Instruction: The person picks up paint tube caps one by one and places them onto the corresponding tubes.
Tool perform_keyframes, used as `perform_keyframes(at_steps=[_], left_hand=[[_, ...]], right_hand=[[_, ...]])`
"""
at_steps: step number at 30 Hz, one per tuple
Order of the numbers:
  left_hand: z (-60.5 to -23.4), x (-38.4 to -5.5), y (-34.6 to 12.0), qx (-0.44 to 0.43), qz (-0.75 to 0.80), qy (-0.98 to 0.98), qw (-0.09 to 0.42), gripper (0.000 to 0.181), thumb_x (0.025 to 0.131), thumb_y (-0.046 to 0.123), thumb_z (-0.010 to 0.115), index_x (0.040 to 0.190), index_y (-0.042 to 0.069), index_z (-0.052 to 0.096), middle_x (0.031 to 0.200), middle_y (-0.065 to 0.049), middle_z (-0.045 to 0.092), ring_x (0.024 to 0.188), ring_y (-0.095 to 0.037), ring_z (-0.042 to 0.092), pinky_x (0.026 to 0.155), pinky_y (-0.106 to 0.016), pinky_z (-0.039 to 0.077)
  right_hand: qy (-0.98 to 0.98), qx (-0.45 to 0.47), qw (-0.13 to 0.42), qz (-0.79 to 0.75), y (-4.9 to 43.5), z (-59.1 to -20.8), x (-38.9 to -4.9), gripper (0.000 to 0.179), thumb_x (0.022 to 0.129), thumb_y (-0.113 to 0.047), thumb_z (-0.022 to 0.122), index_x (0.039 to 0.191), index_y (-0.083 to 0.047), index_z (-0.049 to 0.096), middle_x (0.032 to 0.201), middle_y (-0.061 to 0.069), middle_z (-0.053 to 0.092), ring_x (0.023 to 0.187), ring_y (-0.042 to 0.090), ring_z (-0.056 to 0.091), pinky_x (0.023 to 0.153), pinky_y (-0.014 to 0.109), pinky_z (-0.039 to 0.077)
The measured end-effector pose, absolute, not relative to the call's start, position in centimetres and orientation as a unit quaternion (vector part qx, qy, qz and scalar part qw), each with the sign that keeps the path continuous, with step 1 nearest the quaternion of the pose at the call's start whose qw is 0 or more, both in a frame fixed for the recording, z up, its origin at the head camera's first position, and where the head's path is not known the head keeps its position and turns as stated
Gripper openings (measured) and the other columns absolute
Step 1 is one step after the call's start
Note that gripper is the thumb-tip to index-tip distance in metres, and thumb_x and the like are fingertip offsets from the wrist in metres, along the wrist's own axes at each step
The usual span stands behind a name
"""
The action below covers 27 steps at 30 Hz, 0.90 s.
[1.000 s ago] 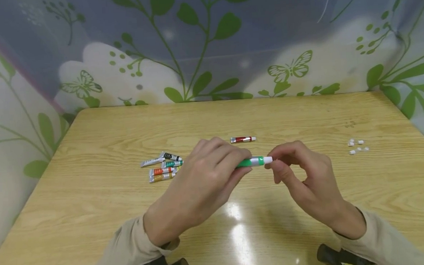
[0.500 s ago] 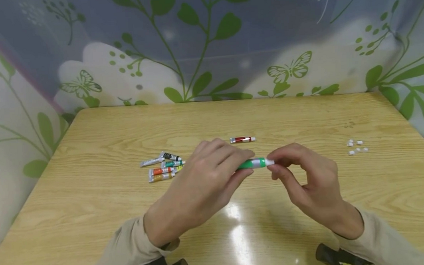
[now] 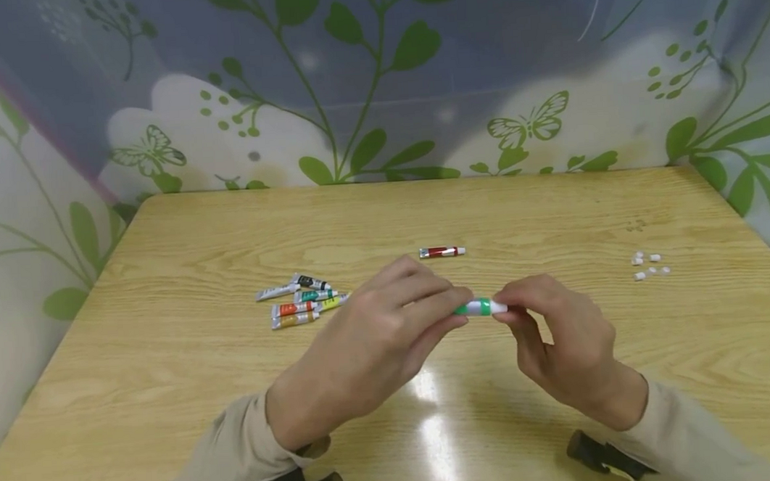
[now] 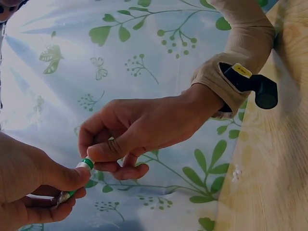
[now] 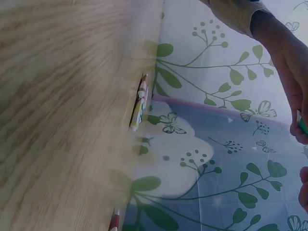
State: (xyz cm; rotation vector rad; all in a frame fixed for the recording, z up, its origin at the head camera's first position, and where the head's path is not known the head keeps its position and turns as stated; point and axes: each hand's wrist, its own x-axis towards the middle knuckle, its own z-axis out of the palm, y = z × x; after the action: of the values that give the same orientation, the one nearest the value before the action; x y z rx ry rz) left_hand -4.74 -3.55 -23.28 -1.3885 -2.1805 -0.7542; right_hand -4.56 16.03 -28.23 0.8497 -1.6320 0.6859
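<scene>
My left hand (image 3: 383,324) grips a green paint tube (image 3: 478,307) above the table, its white-capped end turned to the right. With thumb and forefinger my right hand (image 3: 569,340) pinches the white cap (image 3: 499,306). In the left wrist view, the tube's green band (image 4: 88,162) shows between the two hands, and its crimped silver end (image 4: 63,196) pokes out under the left fingers. The right wrist view catches only a sliver of green tube (image 5: 302,124) at its right edge. Most of the tube's body is hidden by the left hand.
A dark red paint tube (image 3: 441,252) lies beyond the hands. To the left are several tubes, among them an orange one (image 3: 295,309), a black one (image 3: 312,282) and a yellow one (image 3: 331,302). Small white caps (image 3: 651,264) lie scattered at the right. Patterned cloth (image 3: 418,122) borders the table.
Both hands have shifted slightly right and toward the body with the green tube. The right fingers, loosely at the cap's tip a second ago, now pinch it more closely.
</scene>
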Motion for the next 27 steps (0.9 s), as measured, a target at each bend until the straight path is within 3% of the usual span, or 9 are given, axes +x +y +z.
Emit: perform_keyframes(at_steps=[5,17,22,27], left_hand=[[-23.3,-4.8,-3.4,-0.512,-0.272,-0.781,0.233,0.015,0.089,0.009,0.070,0.102,0.003,0.073,0.097,-0.004,0.072,0.090,-0.016,0.060,0.083,-0.016,0.047],[-23.6,-5.0,-3.4,-0.485,-0.251,-0.805,0.232,0.015,0.088,0.008,0.071,0.101,0.002,0.073,0.096,-0.004,0.071,0.090,-0.017,0.060,0.082,-0.020,0.049],[-24.2,-5.8,-3.0,-0.476,-0.252,-0.815,0.214,0.013,0.090,0.010,0.069,0.101,0.005,0.074,0.096,-0.002,0.071,0.089,-0.017,0.061,0.085,-0.028,0.048],[-26.1,-6.8,-2.1,-0.473,-0.262,-0.825,0.165,0.013,0.091,0.013,0.068,0.100,0.005,0.074,0.096,-0.003,0.072,0.089,-0.018,0.063,0.082,-0.029,0.049]], right_hand=[[-0.674,0.399,0.547,0.296,15.9,-27.8,-4.7,0.033,0.101,-0.017,0.050,0.076,0.005,0.052,0.062,0.010,0.052,0.046,0.018,0.046,0.040,0.026,0.040],[-0.745,0.417,0.426,0.299,16.9,-27.9,-4.8,0.033,0.104,-0.017,0.043,0.084,0.006,0.056,0.072,0.006,0.052,0.057,0.009,0.043,0.048,0.016,0.037],[-0.785,0.389,0.384,0.290,18.3,-28.3,-5.0,0.035,0.105,-0.023,0.043,0.088,0.002,0.058,0.074,0.002,0.055,0.057,0.005,0.043,0.050,0.014,0.038],[-0.847,0.337,0.322,0.257,22.3,-28.8,-5.8,0.041,0.104,-0.034,0.041,0.092,-0.001,0.063,0.073,-0.001,0.062,0.056,0.005,0.048,0.049,0.016,0.040]])
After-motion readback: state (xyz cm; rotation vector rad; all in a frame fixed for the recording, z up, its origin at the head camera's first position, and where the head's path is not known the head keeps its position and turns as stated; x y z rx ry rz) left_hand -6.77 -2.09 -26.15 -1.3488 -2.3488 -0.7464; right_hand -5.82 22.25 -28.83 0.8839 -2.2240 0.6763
